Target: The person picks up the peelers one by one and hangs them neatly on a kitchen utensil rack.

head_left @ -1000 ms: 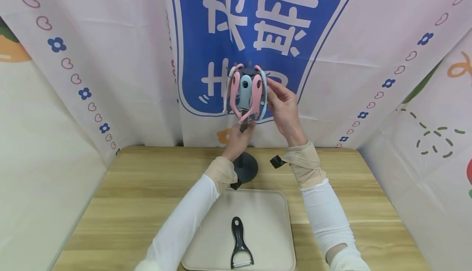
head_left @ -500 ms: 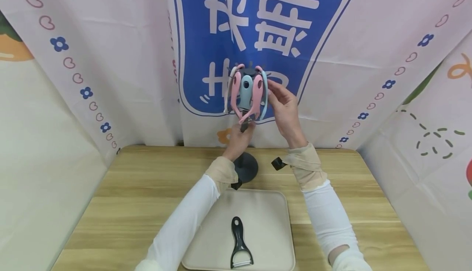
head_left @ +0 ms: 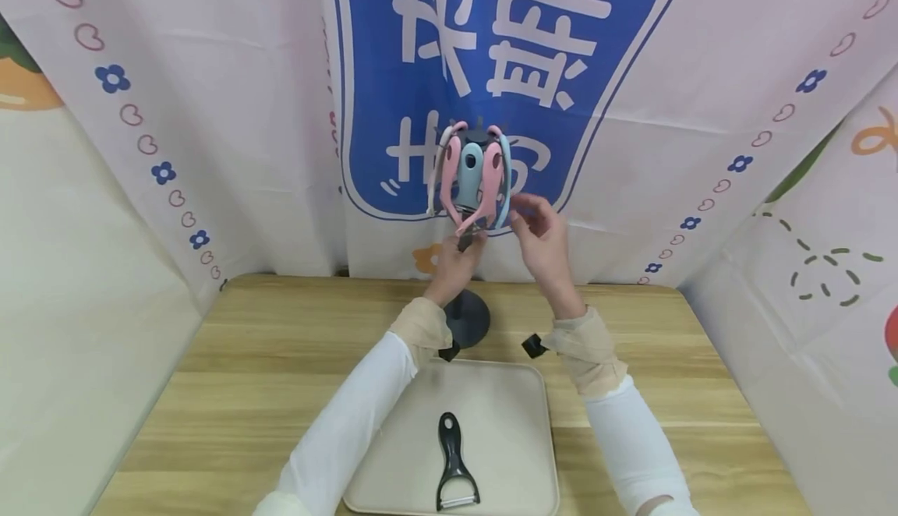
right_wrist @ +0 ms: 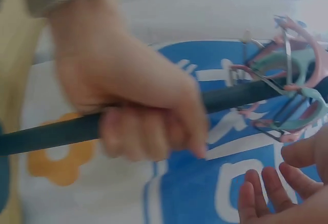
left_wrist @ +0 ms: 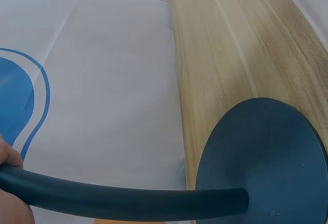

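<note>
Several pink, light blue and whitish peelers hang by their handle holes round the top of a dark stand [head_left: 468, 321]. In the head view a blue peeler [head_left: 470, 177] faces me between two pink ones. My left hand [head_left: 456, 265] grips the stand's pole [left_wrist: 128, 199] just below the peelers; the right wrist view shows its fingers curled round it. My right hand [head_left: 543, 245] is beside the lower end of the rightmost light blue peeler [head_left: 505, 177]. In the right wrist view its fingers [right_wrist: 277, 188] are loosely bent, apart from the peelers, holding nothing.
A black peeler [head_left: 454, 457] lies on a beige tray [head_left: 522, 430] in front of the stand. The stand's round base rests on the wooden table [head_left: 266, 360], near its back edge. Printed cloth [head_left: 617, 189] hangs close behind the table.
My right hand has moved down from beside the upper part of the rightmost light blue peeler to its lower end. My left hand keeps its grip on the pole.
</note>
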`<state>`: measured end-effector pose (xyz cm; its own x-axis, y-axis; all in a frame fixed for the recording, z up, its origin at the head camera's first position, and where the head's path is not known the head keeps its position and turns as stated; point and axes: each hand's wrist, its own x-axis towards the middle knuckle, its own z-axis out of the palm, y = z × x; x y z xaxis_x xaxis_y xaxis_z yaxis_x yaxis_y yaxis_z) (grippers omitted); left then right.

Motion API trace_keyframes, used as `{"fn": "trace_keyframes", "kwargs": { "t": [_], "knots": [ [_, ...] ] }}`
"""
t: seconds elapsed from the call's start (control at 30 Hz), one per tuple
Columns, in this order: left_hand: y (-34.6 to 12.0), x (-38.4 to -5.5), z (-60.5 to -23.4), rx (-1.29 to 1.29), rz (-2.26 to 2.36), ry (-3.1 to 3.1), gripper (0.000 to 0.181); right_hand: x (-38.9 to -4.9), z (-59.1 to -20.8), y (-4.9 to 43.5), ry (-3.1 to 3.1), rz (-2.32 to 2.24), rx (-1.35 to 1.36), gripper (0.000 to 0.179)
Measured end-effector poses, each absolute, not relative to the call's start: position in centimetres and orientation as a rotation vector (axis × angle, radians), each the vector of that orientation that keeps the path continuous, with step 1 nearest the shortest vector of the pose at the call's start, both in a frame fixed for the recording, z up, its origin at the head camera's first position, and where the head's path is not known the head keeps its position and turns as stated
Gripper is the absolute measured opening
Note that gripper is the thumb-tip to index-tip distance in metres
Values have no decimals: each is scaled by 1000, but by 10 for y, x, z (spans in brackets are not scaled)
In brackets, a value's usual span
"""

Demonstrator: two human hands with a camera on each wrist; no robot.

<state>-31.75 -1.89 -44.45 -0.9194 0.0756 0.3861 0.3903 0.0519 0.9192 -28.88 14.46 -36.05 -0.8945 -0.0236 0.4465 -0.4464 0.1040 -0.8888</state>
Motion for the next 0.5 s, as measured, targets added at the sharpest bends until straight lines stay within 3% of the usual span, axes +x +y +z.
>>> {"fn": "trace_keyframes", "kwargs": {
  "t": [0.3,0.5],
  "knots": [
    [-21,-316,-442,-491,-1984,-2126,38,-245,-420,144,-2254,1792,573,19],
    [-23,-315,-441,-507,-2017,-2125,37,-215,-440,143,-2405,1690,644,16]
  ]
}}
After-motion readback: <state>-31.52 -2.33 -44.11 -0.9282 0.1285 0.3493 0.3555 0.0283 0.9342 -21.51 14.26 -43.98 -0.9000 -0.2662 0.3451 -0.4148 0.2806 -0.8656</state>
